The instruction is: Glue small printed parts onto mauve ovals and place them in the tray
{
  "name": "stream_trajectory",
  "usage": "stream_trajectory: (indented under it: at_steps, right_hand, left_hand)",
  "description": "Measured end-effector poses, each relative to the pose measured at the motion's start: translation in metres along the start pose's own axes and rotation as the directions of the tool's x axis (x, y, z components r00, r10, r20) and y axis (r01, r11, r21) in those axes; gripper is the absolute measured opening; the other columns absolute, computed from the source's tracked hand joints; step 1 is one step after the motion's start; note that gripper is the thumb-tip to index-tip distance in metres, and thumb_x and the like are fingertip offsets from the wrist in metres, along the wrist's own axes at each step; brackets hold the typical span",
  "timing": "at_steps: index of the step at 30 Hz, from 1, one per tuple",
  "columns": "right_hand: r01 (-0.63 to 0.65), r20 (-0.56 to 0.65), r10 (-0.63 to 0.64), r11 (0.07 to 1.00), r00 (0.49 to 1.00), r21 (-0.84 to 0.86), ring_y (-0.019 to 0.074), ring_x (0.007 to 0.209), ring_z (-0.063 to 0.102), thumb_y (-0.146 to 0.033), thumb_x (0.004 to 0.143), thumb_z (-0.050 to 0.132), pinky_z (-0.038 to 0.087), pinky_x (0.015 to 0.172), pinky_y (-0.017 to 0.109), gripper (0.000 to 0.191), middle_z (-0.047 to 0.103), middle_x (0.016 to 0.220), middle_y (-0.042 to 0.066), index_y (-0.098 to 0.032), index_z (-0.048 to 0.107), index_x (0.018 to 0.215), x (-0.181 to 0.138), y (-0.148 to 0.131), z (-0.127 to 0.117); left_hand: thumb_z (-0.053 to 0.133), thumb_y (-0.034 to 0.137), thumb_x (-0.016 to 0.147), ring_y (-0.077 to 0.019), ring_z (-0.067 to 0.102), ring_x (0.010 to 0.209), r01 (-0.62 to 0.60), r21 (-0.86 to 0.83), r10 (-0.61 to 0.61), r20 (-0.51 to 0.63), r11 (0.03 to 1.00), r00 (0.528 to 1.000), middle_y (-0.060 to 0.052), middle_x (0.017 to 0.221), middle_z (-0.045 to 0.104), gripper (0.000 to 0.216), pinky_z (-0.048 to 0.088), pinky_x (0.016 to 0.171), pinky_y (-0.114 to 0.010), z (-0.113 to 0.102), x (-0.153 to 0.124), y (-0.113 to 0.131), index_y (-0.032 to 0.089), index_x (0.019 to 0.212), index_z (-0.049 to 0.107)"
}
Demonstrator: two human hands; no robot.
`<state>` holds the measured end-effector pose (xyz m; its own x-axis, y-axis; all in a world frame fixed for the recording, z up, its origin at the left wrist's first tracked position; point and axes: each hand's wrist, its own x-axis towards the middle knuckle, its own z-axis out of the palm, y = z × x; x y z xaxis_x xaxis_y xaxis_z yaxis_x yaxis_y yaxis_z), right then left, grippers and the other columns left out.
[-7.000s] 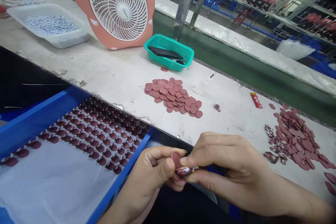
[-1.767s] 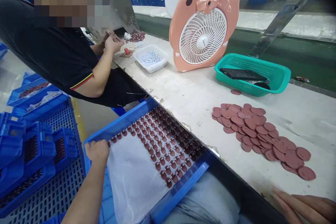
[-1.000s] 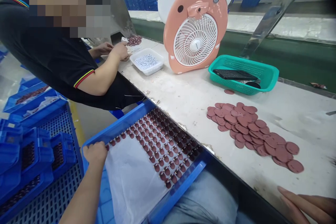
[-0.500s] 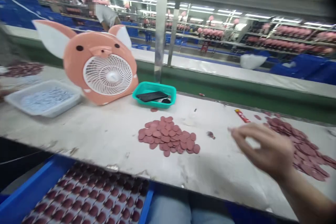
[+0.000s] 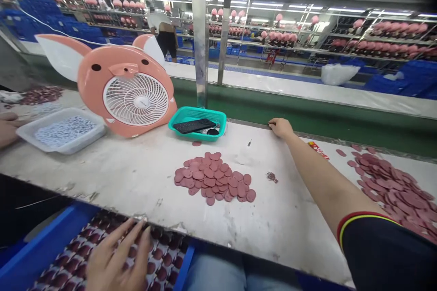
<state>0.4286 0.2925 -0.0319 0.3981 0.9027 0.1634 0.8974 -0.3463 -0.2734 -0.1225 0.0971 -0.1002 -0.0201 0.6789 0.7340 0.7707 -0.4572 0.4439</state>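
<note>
My left hand (image 5: 118, 259) lies with fingers spread over the rows of small maroon pieces in the blue tray (image 5: 37, 254) at my lap. My right arm stretches across the worktable, and my right hand (image 5: 280, 126) rests at its far edge, fingers curled down on the rim; whether they hold anything is hidden. A pile of pink round discs (image 5: 213, 179) lies in the middle of the table, left of my right arm. A bigger heap of discs (image 5: 392, 186) lies to the right.
A pink pig-faced fan (image 5: 126, 88) stands at the back left beside a teal basket (image 5: 198, 123) holding a black phone. A white tray of small white bits (image 5: 61, 129) sits far left, with another person's hand (image 5: 8, 127) by it. A red tube (image 5: 317, 149) lies near my forearm.
The camera has swung from the tray on the left up to the table. My left hand moved from the tray's corner onto the rows. My right hand reached out to the table's far edge.
</note>
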Motion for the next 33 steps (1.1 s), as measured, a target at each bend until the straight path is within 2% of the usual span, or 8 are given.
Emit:
stream_trajectory:
  at_steps: [4, 6, 9, 13, 18, 21, 25, 33]
  right_hand:
    - [0.042, -0.02, -0.042, 0.999, 0.999, -0.001, 0.0247, 0.11, 0.065, -0.035, 0.101, 0.063, 0.057, 0.093, 0.046, 0.03, 0.063, 0.129, 0.01, -0.018, 0.062, 0.126, -0.024, 0.013, -0.002]
    - [0.106, -0.013, -0.106, 0.994, 0.994, 0.009, 0.0245, 0.11, 0.065, -0.034, 0.101, 0.063, 0.057, 0.094, 0.046, 0.03, 0.063, 0.129, 0.01, -0.018, 0.063, 0.125, -0.048, 0.016, -0.001]
    - [0.207, -0.006, -0.207, 0.978, 0.978, 0.035, 0.0245, 0.111, 0.065, -0.034, 0.101, 0.063, 0.056, 0.095, 0.046, 0.028, 0.063, 0.129, 0.01, -0.018, 0.063, 0.124, -0.078, 0.013, 0.002]
    - [0.275, -0.046, -0.272, 0.957, 0.961, 0.088, 0.0257, 0.114, 0.064, -0.034, 0.101, 0.063, 0.055, 0.097, 0.048, 0.031, 0.061, 0.133, 0.011, -0.018, 0.062, 0.128, -0.081, -0.008, 0.007]
    - [0.395, 0.012, -0.406, 0.896, 0.914, 0.202, 0.0254, 0.114, 0.064, -0.034, 0.101, 0.064, 0.056, 0.096, 0.047, 0.032, 0.061, 0.134, 0.011, -0.019, 0.062, 0.128, -0.061, -0.042, 0.016]
    - [0.404, 0.042, -0.429, 0.876, 0.902, 0.264, 0.0255, 0.114, 0.064, -0.034, 0.1, 0.064, 0.056, 0.096, 0.047, 0.031, 0.061, 0.133, 0.011, -0.018, 0.062, 0.127, -0.072, -0.042, 0.018]
    - [0.395, 0.071, -0.441, 0.854, 0.894, 0.338, 0.0263, 0.118, 0.062, -0.033, 0.101, 0.063, 0.054, 0.099, 0.049, 0.03, 0.06, 0.136, 0.011, -0.019, 0.062, 0.127, -0.127, -0.027, 0.012]
    - [0.382, 0.116, -0.473, 0.813, 0.873, 0.439, 0.0299, 0.132, 0.054, -0.031, 0.102, 0.062, 0.045, 0.11, 0.056, 0.03, 0.056, 0.144, 0.011, -0.02, 0.063, 0.13, -0.244, -0.024, -0.013]
  left_hand:
    - [0.067, 0.022, 0.092, -0.0307, 0.066, 0.109, -0.08, -0.002, 0.08, 0.077, 0.997, 0.994, -0.015, 0.12, 0.071, 0.024, 0.048, 0.103, -0.05, 0.044, 0.044, 0.038, 0.022, 0.116, 0.073]
    - [0.06, 0.033, 0.097, -0.0325, 0.061, 0.122, -0.073, 0.005, 0.07, 0.215, 0.997, 0.974, -0.017, 0.132, 0.067, 0.032, 0.046, 0.107, -0.051, 0.066, 0.066, 0.048, 0.02, 0.125, 0.07]
    - [0.053, 0.048, 0.098, -0.0384, 0.043, 0.144, -0.104, 0.052, 0.066, 0.477, 0.993, 0.877, -0.019, 0.153, 0.053, 0.053, 0.039, 0.113, -0.058, 0.1, 0.094, 0.06, 0.017, 0.141, 0.06]
    - [0.06, 0.051, 0.092, -0.043, 0.045, 0.142, -0.197, 0.004, 0.151, 0.628, 0.98, 0.764, -0.015, 0.153, 0.056, 0.057, 0.034, 0.112, -0.067, 0.131, 0.109, 0.077, 0.023, 0.142, 0.061]
    - [0.054, 0.047, 0.094, -0.0384, 0.05, 0.139, -0.272, -0.011, 0.211, 0.662, 0.962, 0.719, -0.015, 0.149, 0.06, 0.051, 0.037, 0.111, -0.062, 0.129, 0.098, 0.074, 0.021, 0.137, 0.066]
    - [0.05, 0.048, 0.094, -0.0372, 0.052, 0.138, -0.338, 0.007, 0.246, 0.671, 0.941, 0.699, -0.015, 0.15, 0.059, 0.054, 0.035, 0.112, -0.061, 0.121, 0.09, 0.063, 0.02, 0.137, 0.066]
    - [0.052, 0.053, 0.093, -0.0371, 0.047, 0.142, -0.363, -0.002, 0.261, 0.698, 0.932, 0.667, -0.017, 0.154, 0.055, 0.058, 0.033, 0.114, -0.061, 0.122, 0.101, 0.066, 0.021, 0.14, 0.063]
    - [0.055, 0.062, 0.091, -0.0386, 0.048, 0.141, -0.32, -0.084, 0.259, 0.789, 0.944, 0.557, -0.017, 0.157, 0.051, 0.07, 0.039, 0.112, -0.055, 0.162, 0.152, 0.08, 0.021, 0.146, 0.057]
